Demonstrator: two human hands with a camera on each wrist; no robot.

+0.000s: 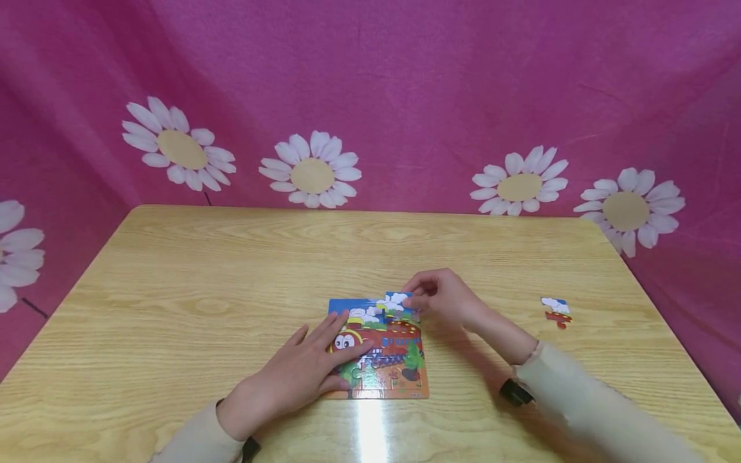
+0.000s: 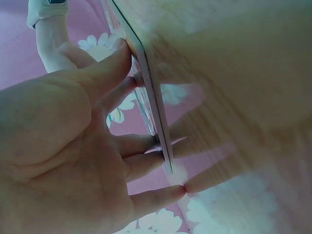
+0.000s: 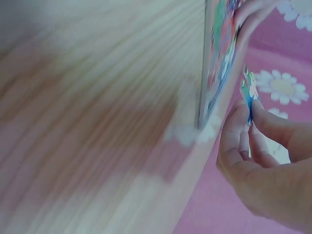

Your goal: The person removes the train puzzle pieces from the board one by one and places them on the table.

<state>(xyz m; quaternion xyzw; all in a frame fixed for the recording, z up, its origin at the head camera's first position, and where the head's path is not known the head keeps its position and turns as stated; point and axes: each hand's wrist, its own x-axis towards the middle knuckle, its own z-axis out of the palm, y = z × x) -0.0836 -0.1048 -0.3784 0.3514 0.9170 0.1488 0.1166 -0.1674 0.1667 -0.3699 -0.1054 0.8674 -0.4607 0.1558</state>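
- The square cardboard train-picture puzzle (image 1: 379, 384) is set well apart from the far edge of the pale wood-grain table (image 1: 231, 257).
- Its left side is covered by the left hand (image 1: 301, 368), fingers spread.
- A blue-and-white cardboard piece (image 1: 398, 298) is pinched by the right hand (image 1: 451, 301) at the upper right corner.
- Loose blue, white and red jigsaw cardboard (image 1: 556, 305) is left near the right edge.

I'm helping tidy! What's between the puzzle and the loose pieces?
The person's right forearm lies between the puzzle and loose pieces, in the head view.

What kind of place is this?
Probably an indoor corner set up for tabletop play, though I can't be sure: there's a wood-grain table, a flowery pink cloth hanging behind it, and a jigsaw puzzle on top.
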